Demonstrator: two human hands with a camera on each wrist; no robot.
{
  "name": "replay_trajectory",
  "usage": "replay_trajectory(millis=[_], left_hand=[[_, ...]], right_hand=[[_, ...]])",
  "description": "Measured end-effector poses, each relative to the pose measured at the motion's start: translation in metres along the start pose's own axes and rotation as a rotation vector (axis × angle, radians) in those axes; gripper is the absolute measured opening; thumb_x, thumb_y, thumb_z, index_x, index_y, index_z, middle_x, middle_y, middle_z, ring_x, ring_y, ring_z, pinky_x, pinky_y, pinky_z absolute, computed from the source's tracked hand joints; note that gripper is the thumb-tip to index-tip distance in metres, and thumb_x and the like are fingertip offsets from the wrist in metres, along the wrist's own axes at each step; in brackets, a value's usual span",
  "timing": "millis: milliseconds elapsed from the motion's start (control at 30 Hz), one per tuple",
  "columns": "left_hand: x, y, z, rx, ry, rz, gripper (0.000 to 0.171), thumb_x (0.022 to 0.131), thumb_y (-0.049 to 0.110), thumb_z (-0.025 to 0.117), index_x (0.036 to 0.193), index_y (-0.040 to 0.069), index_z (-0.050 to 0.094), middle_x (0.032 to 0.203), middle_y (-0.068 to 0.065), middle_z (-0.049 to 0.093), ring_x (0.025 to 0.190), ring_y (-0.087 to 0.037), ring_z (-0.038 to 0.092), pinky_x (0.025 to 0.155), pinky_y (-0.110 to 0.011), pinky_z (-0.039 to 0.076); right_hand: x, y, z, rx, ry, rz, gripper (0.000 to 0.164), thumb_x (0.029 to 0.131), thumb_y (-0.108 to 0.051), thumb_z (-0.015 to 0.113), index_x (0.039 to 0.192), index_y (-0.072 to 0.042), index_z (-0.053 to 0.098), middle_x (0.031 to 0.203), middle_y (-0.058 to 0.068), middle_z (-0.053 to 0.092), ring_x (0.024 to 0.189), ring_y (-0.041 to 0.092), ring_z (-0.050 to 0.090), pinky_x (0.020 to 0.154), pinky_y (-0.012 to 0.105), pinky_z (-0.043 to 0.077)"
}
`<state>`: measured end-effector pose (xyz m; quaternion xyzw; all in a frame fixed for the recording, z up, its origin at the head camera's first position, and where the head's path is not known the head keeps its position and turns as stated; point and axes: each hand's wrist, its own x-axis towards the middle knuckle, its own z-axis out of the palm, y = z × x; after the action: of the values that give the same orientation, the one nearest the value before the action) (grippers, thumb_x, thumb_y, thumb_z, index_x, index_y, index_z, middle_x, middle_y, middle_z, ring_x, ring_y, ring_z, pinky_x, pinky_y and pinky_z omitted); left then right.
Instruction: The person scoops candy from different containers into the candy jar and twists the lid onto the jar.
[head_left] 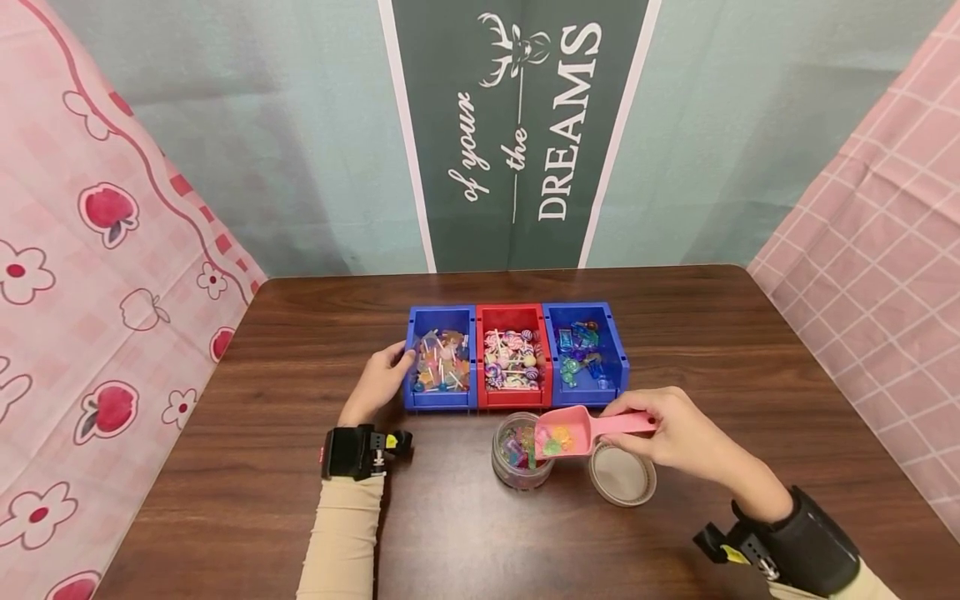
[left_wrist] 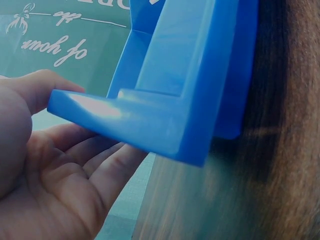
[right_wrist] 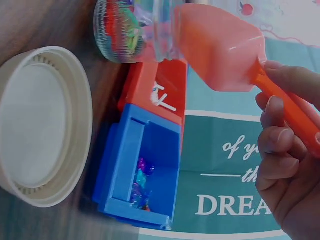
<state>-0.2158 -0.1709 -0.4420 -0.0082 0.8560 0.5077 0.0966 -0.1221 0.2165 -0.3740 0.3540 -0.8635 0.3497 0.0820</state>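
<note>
My right hand [head_left: 667, 425] grips the handle of a pink scoop [head_left: 566, 432], whose bowl carries a few yellow, green and pink pieces. The scoop's front edge is over the mouth of a clear jar [head_left: 517, 475], which holds colourful pieces. In the right wrist view the scoop [right_wrist: 220, 45] is tilted against the jar's rim. At the left end of three joined bins, my left hand [head_left: 378, 379] holds the side wall of a blue bin [head_left: 442, 400] filled with wrapped lollipops. Up close in the left wrist view, the hand [left_wrist: 65, 175] has thumb and fingers on either side of the blue wall [left_wrist: 135, 125].
A red bin [head_left: 513, 400] of striped lollipops stands in the middle, beside another blue bin [head_left: 618, 367] with blue and green pieces. An upturned round lid [head_left: 622, 475] lies right of the jar. Fabric curtains [head_left: 300, 150] hang behind the wooden table [head_left: 225, 467].
</note>
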Motion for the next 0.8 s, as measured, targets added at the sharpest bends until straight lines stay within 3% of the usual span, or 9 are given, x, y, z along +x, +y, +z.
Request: replay_trajectory(millis=[800], left_hand=[[-0.0007, 0.0015, -0.0010, -0.004, -0.008, -0.009, 0.049, 0.104, 0.025, 0.040, 0.146, 0.000, 0.037, 0.143, -0.024, 0.050, 0.124, -0.033, 0.053, 0.111, -0.051, 0.041]], right_hand=[[0.0043, -0.0058, -0.0059, -0.032, -0.019, -0.002, 0.032, 0.062, 0.001, 0.085, 0.085, -0.016, 0.069, 0.073, -0.004, 0.069, 0.065, -0.007, 0.049, 0.054, 0.012, 0.046]])
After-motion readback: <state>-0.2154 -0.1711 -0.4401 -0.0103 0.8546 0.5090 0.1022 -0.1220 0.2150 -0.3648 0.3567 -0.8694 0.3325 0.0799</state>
